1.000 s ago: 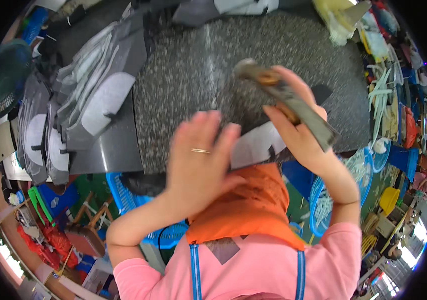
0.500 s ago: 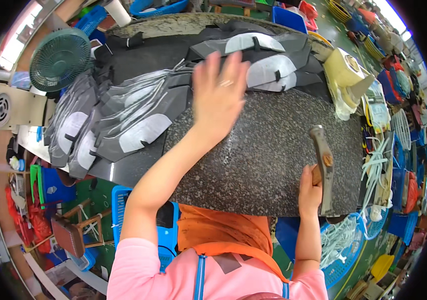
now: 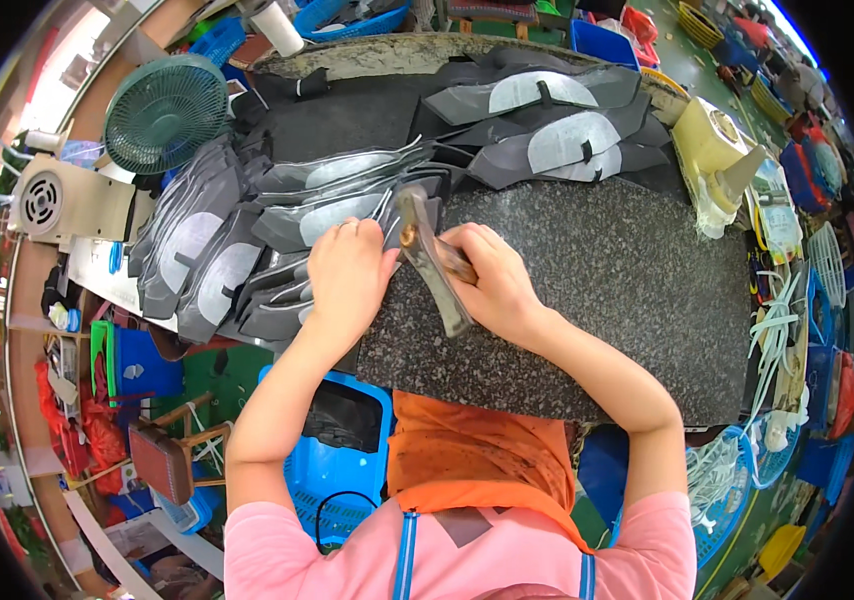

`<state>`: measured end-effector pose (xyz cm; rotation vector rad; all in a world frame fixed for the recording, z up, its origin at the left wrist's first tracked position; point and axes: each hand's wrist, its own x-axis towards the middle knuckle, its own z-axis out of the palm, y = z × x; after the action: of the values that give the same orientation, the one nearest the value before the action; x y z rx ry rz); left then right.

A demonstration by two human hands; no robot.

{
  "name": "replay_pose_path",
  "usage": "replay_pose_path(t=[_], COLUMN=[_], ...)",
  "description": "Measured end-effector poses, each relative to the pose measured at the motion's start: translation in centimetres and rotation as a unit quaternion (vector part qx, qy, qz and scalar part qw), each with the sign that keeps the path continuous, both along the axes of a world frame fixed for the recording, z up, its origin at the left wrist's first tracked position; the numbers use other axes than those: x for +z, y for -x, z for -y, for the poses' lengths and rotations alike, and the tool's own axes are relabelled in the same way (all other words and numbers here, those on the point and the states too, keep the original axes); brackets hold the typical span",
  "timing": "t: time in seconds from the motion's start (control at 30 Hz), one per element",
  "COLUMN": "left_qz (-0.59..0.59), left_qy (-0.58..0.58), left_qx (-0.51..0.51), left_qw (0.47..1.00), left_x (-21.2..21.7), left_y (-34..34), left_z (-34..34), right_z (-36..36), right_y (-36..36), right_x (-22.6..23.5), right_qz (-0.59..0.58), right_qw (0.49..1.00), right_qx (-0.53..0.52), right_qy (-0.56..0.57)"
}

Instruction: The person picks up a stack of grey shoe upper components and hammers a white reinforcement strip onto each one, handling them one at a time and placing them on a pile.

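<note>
My right hand [image 3: 497, 285] is closed round the wooden handle of a hammer [image 3: 437, 270], its metal head tilted above the left part of the speckled stone slab [image 3: 587, 290]. Just left of the hammer, my left hand [image 3: 349, 268] has its fingers curled in at the edge of a stack of flat grey cut pieces [image 3: 292, 225] with white rounded patches. It seems to grip one of these pieces, though the fingertips are partly hidden. Similar pieces [image 3: 197, 260] fan out at the far left, and more grey pieces [image 3: 557, 130] lie overlapped along the slab's far side.
A green fan [image 3: 165, 115] and a beige machine [image 3: 67, 198] stand at the left. A cream container [image 3: 709, 150] sits at the slab's far right corner. Pale strips [image 3: 775, 330] hang at the right edge. Below the left edge is a blue basket [image 3: 312, 465].
My left hand has come back toward me and left onto the stacked pieces. My right hand has lifted the hammer from the slab's right side to the left, beside it. The view has shifted slightly.
</note>
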<state>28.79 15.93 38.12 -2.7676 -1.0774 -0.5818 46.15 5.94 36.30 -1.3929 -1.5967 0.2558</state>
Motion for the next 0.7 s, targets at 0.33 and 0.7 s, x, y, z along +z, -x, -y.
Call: replay_pose_path(t=[0.33,0.7], left_qz=[0.037,0.025], left_qy=[0.055,0.522], left_qx=[0.028,-0.130], left_qw=[0.997,0.843], left_x=[-0.4,5.5], left_y=[0.1,2.5], left_z=[-3.3,-0.8], right_z=[-1.5,-1.5], right_y=[1.0,1.2], right_x=[-1.1,-0.4], right_qz=[-0.006,0.087], right_qw=[0.998,0.977], right_qx=[0.012,0.077], right_qy=[-0.059,-0.181])
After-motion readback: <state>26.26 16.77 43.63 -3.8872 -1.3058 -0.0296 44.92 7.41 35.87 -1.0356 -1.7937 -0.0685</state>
